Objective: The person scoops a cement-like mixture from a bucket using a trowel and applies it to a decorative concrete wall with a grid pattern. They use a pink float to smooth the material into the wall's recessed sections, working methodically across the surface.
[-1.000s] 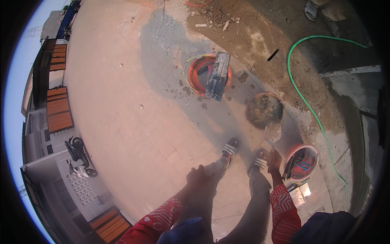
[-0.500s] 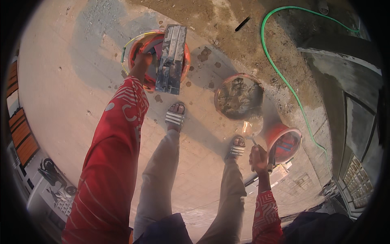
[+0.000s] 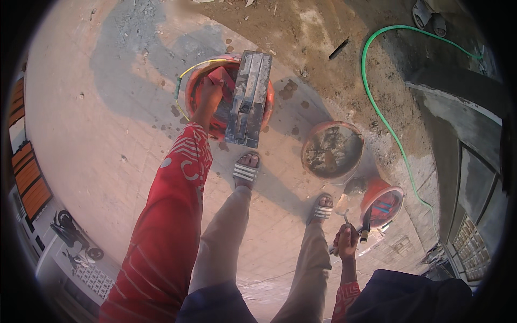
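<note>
On the left, my left hand (image 3: 210, 94) reaches into an orange-red bucket (image 3: 269, 105) and closes on a flat red piece (image 3: 223, 79), whose exact kind I cannot make out. Across the bucket's right side rests a long, mortar-smeared grey float (image 3: 249, 97) with a ridged back. By my right foot, my right hand (image 3: 346, 240) grips a trowel (image 3: 342, 204), its small blade pointing away from me. A dark tool handle with a pale end (image 3: 365, 232) shows beside that hand; whether the hand holds it too is unclear.
A round tub of wet mortar (image 3: 353, 129) stands ahead of my right foot. Close to my right hand, a red bucket (image 3: 371, 191) leans with blue items inside. A green hose (image 3: 371, 99) curves over soil at the right. Two sandals (image 3: 431, 20) lie at the far right.
The view has shifted, so the scene sits lower and further right. In the bucket, the red piece now shows raised at my left fingers. My right hand has drawn the trowel nearer.
</note>
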`<state>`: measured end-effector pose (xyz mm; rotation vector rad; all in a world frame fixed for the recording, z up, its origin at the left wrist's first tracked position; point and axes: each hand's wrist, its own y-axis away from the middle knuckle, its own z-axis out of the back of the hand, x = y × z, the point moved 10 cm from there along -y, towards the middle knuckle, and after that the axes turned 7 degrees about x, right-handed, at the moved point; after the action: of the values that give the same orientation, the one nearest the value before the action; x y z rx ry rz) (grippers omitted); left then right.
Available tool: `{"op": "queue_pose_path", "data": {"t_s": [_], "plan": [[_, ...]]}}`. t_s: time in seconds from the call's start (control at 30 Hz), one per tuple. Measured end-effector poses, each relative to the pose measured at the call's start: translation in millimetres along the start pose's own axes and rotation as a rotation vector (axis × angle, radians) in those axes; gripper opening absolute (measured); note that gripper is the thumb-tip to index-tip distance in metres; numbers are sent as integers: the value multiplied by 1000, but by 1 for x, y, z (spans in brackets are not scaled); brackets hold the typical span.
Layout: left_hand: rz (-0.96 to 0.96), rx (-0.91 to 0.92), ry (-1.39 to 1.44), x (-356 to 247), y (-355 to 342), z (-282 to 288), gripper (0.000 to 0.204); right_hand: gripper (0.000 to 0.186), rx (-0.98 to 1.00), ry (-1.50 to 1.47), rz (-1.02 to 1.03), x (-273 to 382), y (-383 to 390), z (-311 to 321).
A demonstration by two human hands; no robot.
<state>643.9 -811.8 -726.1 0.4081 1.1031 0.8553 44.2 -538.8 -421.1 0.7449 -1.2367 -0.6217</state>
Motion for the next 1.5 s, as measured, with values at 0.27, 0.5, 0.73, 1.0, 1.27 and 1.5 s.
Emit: {"op": "queue_pose_path", "data": {"t_s": [0.27,0.5,0.73,1.0,1.27,1.5], "plan": [[-504,32,76,-82,132,118,31,57,50,-45,37,39,21,-29],[-320,-20,170,-116,222,158,39,43,-10,5,107,106,95,-24],[330,392,308,4,361,293,31,29,-69,-33,143,192,233,-50],[373,635,318,-107,537,204,29,35,-45,37,326,242,420,-43],[253,856,126,-129,688,127,28,39,-287,154,424,149,631,-6],[212,967,-15,-57,843,74,27,45,-591,97,422,-10,818,26]]}}
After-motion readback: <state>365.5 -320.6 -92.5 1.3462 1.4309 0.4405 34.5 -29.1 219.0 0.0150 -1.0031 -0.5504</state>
